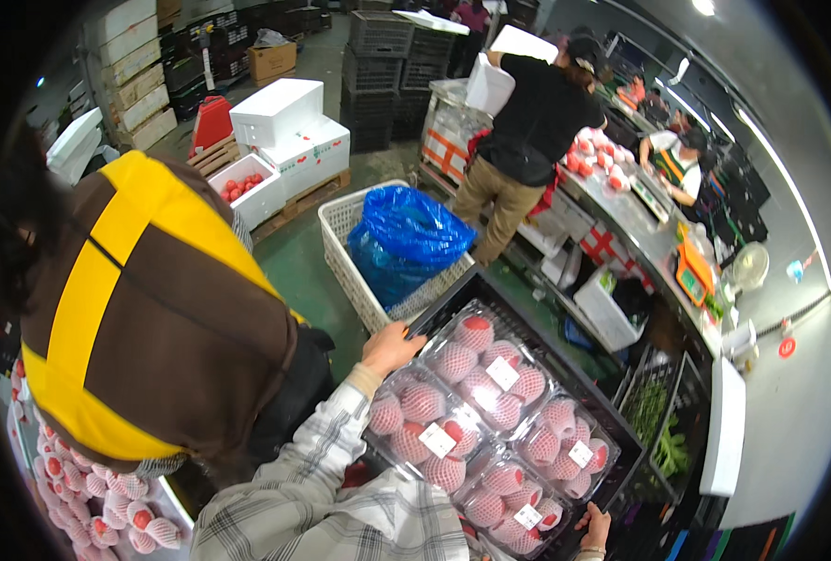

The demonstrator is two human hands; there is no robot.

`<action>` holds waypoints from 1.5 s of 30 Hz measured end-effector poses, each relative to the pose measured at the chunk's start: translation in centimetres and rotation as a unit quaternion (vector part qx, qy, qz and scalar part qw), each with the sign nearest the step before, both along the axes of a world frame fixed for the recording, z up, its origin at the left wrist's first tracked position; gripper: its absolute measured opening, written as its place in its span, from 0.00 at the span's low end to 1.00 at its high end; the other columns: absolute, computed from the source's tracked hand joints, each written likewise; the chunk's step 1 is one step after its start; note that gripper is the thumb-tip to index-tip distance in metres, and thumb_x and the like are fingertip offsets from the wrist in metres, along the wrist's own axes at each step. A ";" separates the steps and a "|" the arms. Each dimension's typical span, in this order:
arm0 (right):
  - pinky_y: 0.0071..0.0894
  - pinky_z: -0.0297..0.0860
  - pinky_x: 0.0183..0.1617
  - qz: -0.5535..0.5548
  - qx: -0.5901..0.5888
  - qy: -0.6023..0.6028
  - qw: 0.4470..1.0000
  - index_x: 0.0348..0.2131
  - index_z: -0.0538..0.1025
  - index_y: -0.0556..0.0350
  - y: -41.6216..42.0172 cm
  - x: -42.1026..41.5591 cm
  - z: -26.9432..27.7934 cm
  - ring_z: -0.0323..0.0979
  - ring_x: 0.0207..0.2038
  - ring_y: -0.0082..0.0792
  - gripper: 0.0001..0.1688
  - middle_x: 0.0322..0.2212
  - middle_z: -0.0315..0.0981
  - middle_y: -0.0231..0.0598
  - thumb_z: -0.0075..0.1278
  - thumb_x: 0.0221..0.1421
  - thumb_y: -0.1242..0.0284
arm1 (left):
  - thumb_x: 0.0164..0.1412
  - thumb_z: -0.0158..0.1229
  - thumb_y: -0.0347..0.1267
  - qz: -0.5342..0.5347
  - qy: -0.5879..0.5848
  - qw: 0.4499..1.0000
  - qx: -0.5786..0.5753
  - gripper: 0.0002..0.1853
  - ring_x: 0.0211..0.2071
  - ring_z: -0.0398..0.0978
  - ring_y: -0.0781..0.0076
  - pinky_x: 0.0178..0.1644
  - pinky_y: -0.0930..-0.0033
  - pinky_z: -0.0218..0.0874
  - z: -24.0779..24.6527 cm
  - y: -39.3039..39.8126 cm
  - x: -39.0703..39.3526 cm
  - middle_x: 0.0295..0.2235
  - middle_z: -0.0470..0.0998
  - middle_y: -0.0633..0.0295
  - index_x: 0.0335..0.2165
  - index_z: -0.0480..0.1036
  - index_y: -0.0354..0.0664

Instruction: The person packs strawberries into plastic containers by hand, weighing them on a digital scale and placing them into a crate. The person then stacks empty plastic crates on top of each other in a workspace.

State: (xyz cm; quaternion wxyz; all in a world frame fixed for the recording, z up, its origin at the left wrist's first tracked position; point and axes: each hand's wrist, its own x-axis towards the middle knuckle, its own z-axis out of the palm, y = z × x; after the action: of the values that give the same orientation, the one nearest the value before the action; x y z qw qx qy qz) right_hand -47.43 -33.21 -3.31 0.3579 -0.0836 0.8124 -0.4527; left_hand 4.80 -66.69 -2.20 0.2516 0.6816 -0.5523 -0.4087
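Note:
A black plastic crate (597, 414) is held tilted before me. My left hand (391, 349) grips its left rim, with the thumb over the edge. At the opposite lower rim is my right hand (595, 527), its fingers curled at the crate's edge. Several clear plastic clamshell boxes (489, 438) lie inside, side by side. Round red fruits (475, 333) in pink foam nets fill them, probably tomatoes. Each box bears a white printed label (437, 440).
Beyond the crate stands a white plastic basket (348, 263) with a blue plastic bag (415, 238). A person (163, 301) in a brown and yellow vest is close on my left. Another person (527, 119) stands at a metal workbench (640, 224). White foam boxes (310, 154) sit on a pallet.

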 end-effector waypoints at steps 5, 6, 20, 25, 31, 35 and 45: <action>0.28 0.57 0.21 0.132 -0.031 0.039 0.990 0.18 0.72 0.51 -16.0 1.6 2.6 0.62 0.14 0.26 0.17 0.12 0.66 0.29 0.58 0.55 0.67 | 0.50 0.63 0.49 0.111 -0.010 0.993 0.040 0.24 0.39 0.80 0.50 0.45 0.56 0.67 -2.3 -4.7 3.3 0.33 0.81 0.49 0.36 0.79 0.40; 0.28 0.57 0.20 0.146 -0.018 0.023 0.989 0.17 0.72 0.51 -19.5 1.0 1.7 0.61 0.14 0.25 0.17 0.12 0.65 0.28 0.58 0.55 0.67 | 0.53 0.61 0.52 0.100 -0.023 0.992 0.076 0.29 0.45 0.77 0.45 0.50 0.55 0.67 -2.9 -6.2 3.9 0.42 0.80 0.47 0.44 0.77 0.41; 0.37 0.59 0.13 0.404 0.026 -0.060 0.912 0.22 0.67 0.51 -78.2 4.3 -7.9 0.57 0.11 0.30 0.12 0.11 0.58 0.31 0.52 0.56 0.72 | 0.51 0.64 0.42 0.440 0.051 0.896 0.029 0.24 0.40 0.78 0.53 0.45 0.59 0.66 -8.1 -22.9 12.2 0.38 0.80 0.48 0.40 0.76 0.31; 0.35 0.58 0.12 0.513 -0.030 -0.039 0.857 0.26 0.69 0.51 -92.3 10.7 -12.1 0.59 0.11 0.29 0.07 0.13 0.61 0.31 0.52 0.55 0.73 | 0.52 0.63 0.39 0.496 0.101 0.861 0.049 0.23 0.42 0.78 0.50 0.47 0.58 0.65 -10.7 -25.7 15.1 0.39 0.79 0.45 0.41 0.76 0.31; 0.31 0.57 0.12 0.551 -0.022 0.052 0.832 0.33 0.68 0.57 -100.7 17.3 -18.1 0.60 0.11 0.27 0.07 0.15 0.63 0.32 0.51 0.55 0.74 | 0.57 0.58 0.40 0.509 -0.070 0.854 0.078 0.26 0.51 0.72 0.40 0.55 0.53 0.63 -16.0 -27.9 16.0 0.48 0.75 0.39 0.49 0.71 0.31; 0.31 0.56 0.11 0.592 -0.036 0.056 0.803 0.44 0.68 0.56 -100.5 18.6 -18.7 0.60 0.10 0.27 0.13 0.13 0.62 0.32 0.49 0.58 0.76 | 0.59 0.57 0.40 0.533 -0.088 0.837 0.089 0.26 0.50 0.73 0.41 0.54 0.51 0.64 -15.0 -26.7 15.2 0.47 0.76 0.40 0.51 0.70 0.36; 0.45 0.68 0.54 0.670 -0.120 0.331 0.654 0.55 0.63 0.70 -98.6 15.6 -19.1 0.71 0.50 0.63 0.33 0.45 0.72 0.66 0.55 0.53 0.73 | 0.57 0.58 0.33 0.463 -0.191 0.865 0.042 0.27 0.45 0.74 0.41 0.48 0.45 0.65 -15.3 -24.1 13.7 0.42 0.76 0.44 0.54 0.64 0.41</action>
State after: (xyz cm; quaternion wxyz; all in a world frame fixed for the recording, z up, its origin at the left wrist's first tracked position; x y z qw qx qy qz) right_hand -31.86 -131.78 -22.39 0.2586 -0.7917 0.5391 -0.1257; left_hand 18.48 -90.75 -17.48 0.2721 0.9337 -0.1930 -0.1302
